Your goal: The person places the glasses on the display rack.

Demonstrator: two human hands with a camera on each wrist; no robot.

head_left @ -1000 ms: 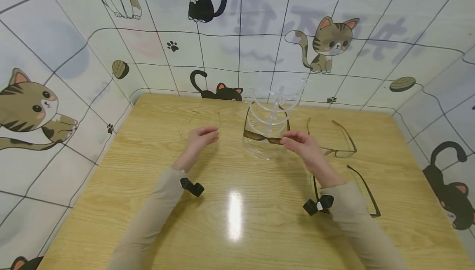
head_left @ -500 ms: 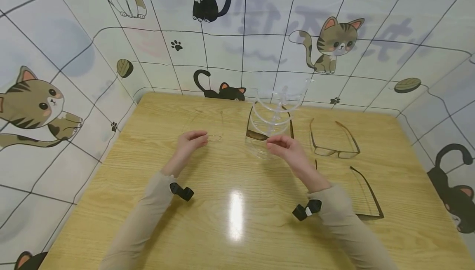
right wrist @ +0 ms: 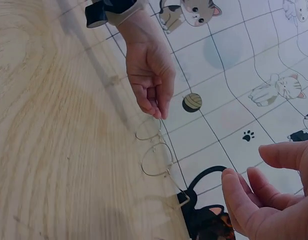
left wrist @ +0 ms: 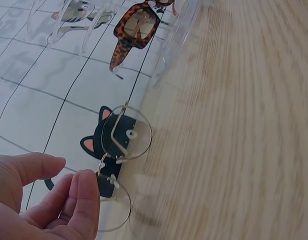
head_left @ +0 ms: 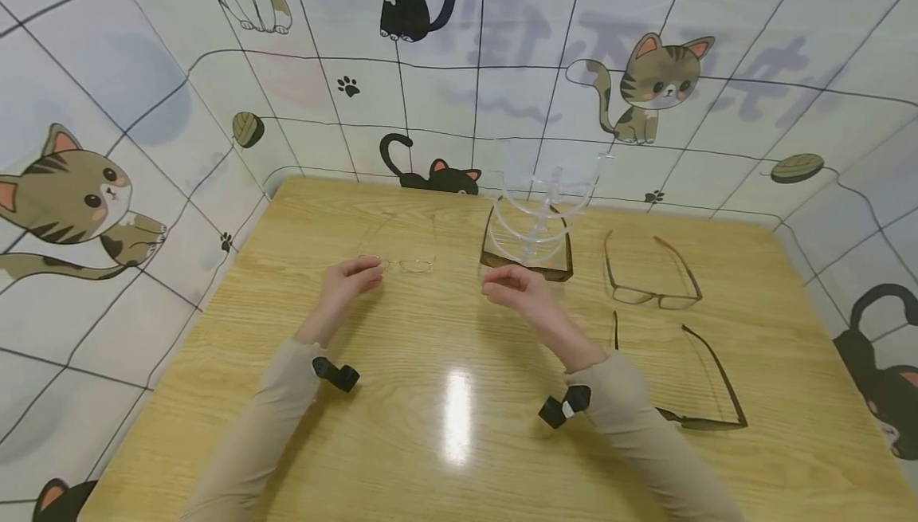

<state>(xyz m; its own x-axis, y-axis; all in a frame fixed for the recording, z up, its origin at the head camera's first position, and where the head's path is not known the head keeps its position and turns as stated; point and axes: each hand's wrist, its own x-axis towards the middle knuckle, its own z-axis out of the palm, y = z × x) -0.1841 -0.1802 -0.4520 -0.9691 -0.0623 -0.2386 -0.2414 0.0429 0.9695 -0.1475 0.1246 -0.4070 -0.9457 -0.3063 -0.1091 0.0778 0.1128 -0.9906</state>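
My left hand [head_left: 347, 283] is close by the left lens of thin wire-rimmed glasses [head_left: 416, 271], overlapping that lens in the head view. In the left wrist view its thumb stands apart from the fingers [left wrist: 84, 195], with the round wire rims [left wrist: 151, 135] just beyond. My right hand [head_left: 531, 299] hovers in front of tortoiseshell sunglasses [head_left: 555, 274], thumb and fingers [right wrist: 239, 200] parted around nothing. Those sunglasses [left wrist: 119, 37] sit low on a clear tiered display stand [head_left: 539, 227], lenses facing me.
Brown-framed glasses [head_left: 654, 296] lie unfolded on the wooden table [head_left: 402, 442] at the right. Nearer me are dark-framed glasses [head_left: 710, 425], partly hidden by the right sleeve [head_left: 624, 402]. A cat-patterned backdrop [head_left: 445, 100] closes off the back and sides.
My right hand has left the right end of the tortoiseshell sunglasses and moved left. My left hand has drawn left and slightly nearer me, uncovering more of the wire glasses.
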